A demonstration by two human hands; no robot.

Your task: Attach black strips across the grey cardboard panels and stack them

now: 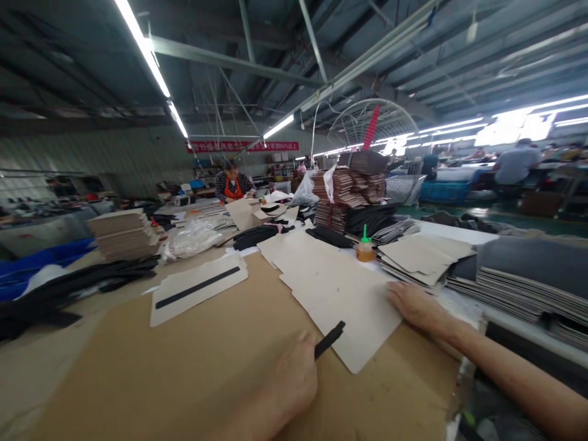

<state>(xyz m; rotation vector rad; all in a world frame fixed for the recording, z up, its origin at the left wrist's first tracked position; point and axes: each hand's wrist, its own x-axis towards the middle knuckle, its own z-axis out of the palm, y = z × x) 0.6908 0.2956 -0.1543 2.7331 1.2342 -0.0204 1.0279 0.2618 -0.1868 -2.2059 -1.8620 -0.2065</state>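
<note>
My left hand (294,370) is closed around a small bundle of black strips (329,340), whose ends stick out past the fist over the near edge of a beige board. Several such beige boards (340,288) lie overlapping in a fanned row on the brown table. My right hand (417,308) rests at the right edge of the nearest board, fingers stretched out and touching it; its thumb is not clear. To the left lies a small stack of beige boards (197,301), with a black strip (198,287) lying lengthwise along the top one.
An amber glue bottle (365,250) with a green nozzle stands behind the boards. Grey sheets (533,263) and beige pieces (425,252) are stacked at right. Black strips (105,275), a plastic bag (190,237) and a board stack (124,233) lie left. A person (233,184) is across the table.
</note>
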